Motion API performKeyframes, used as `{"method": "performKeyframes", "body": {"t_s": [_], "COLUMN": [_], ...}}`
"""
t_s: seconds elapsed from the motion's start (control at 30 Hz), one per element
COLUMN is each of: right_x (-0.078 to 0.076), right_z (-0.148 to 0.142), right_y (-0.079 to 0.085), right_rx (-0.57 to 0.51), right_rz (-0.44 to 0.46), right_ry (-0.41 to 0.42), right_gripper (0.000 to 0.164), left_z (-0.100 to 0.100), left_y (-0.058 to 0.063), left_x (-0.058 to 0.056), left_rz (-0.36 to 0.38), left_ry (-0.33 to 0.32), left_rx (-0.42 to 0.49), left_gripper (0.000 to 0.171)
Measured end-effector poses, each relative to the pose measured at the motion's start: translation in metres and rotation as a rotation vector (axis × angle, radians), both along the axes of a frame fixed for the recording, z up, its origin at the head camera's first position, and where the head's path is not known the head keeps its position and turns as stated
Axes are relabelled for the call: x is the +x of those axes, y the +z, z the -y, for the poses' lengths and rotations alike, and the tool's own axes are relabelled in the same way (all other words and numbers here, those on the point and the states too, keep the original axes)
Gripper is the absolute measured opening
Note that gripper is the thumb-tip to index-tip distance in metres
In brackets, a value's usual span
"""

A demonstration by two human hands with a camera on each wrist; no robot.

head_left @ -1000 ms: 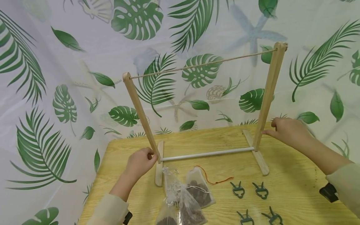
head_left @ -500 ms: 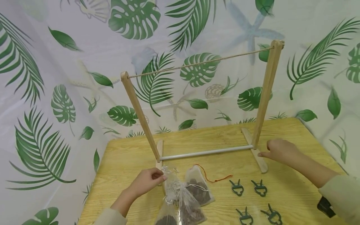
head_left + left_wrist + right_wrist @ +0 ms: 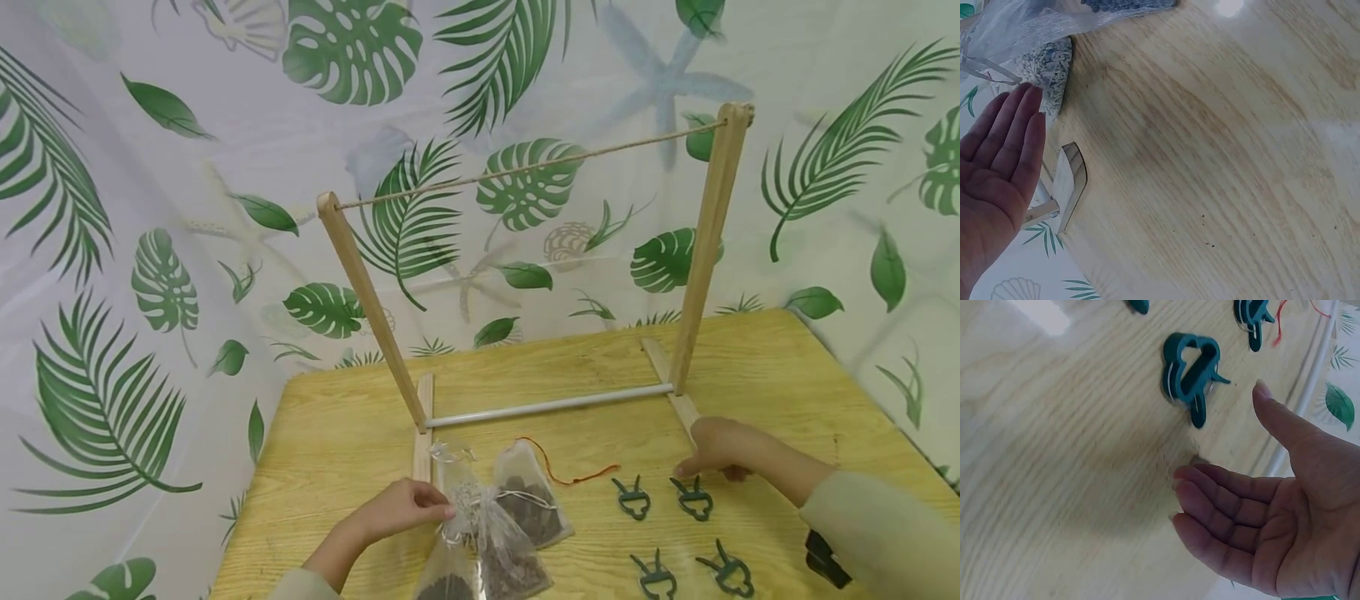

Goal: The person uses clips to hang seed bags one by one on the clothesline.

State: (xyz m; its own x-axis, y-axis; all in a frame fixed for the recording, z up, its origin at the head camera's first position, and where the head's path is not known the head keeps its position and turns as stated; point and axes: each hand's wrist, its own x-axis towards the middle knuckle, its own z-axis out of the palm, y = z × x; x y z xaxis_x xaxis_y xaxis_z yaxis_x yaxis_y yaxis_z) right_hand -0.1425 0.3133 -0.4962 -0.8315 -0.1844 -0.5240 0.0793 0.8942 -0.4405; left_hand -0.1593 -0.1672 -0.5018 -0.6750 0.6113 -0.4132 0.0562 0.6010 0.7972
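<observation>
My left hand [image 3: 405, 507] is beside the pile of sheer drawstring bags, fingertips right at a see-through bag [image 3: 459, 492]. In the left wrist view its fingers are straight with an empty palm, near a bag of pale pellets [image 3: 1050, 72]. Two other bags hold dark contents: a mesh bag [image 3: 528, 521] and a gauzy bag [image 3: 513, 571]. My right hand [image 3: 723, 450] hovers just behind a dark green spring clip [image 3: 696, 505]. The right wrist view shows its fingers loosely bent and thumb apart, holding nothing, close to the green clip [image 3: 1192, 375].
A wooden stand with two posts [image 3: 375, 312], a rope [image 3: 525, 171] across the top and a white rod [image 3: 551, 407] below stands behind the bags. More green clips [image 3: 633, 502] lie in rows at front right. A red cord [image 3: 581, 481] trails from the mesh bag.
Both hands have left the stand's posts and come down toward me. The left is now by the bags, the right by the back right clip. The stand stays in place.
</observation>
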Motion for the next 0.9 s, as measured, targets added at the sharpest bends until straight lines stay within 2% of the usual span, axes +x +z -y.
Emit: {"method": "performKeyframes", "body": {"t_s": [0.2, 0.37, 0.47, 0.6, 0.77, 0.9], "right_x": [-0.009, -0.019, -0.021, -0.025, -0.026, -0.023], "right_z": [0.012, 0.021, 0.025, 0.026, 0.026, 0.024], "right_y": [-0.009, -0.017, -0.022, -0.024, -0.019, -0.014], "right_rx": [0.113, 0.220, 0.226, 0.234, 0.239, 0.169], "right_rz": [0.098, 0.207, 0.269, 0.307, 0.267, 0.123], "right_ry": [-0.007, 0.011, -0.004, 0.005, 0.036, 0.032], "right_gripper": [0.051, 0.061, 0.064, 0.065, 0.056, 0.041], "left_z": [0.002, 0.002, 0.002, 0.001, 0.000, -0.001], "left_y": [-0.004, -0.006, -0.007, -0.009, -0.013, -0.019], "left_x": [0.002, 0.004, 0.007, 0.011, 0.014, 0.015], "left_rz": [0.075, 0.099, 0.118, 0.150, 0.191, 0.191], "left_ry": [-0.051, -0.078, -0.114, -0.171, -0.181, -0.164], "left_rx": [-0.003, -0.015, -0.018, 0.007, 0.052, 0.094], "left_gripper": [0.058, 0.052, 0.048, 0.037, 0.026, 0.031]}}
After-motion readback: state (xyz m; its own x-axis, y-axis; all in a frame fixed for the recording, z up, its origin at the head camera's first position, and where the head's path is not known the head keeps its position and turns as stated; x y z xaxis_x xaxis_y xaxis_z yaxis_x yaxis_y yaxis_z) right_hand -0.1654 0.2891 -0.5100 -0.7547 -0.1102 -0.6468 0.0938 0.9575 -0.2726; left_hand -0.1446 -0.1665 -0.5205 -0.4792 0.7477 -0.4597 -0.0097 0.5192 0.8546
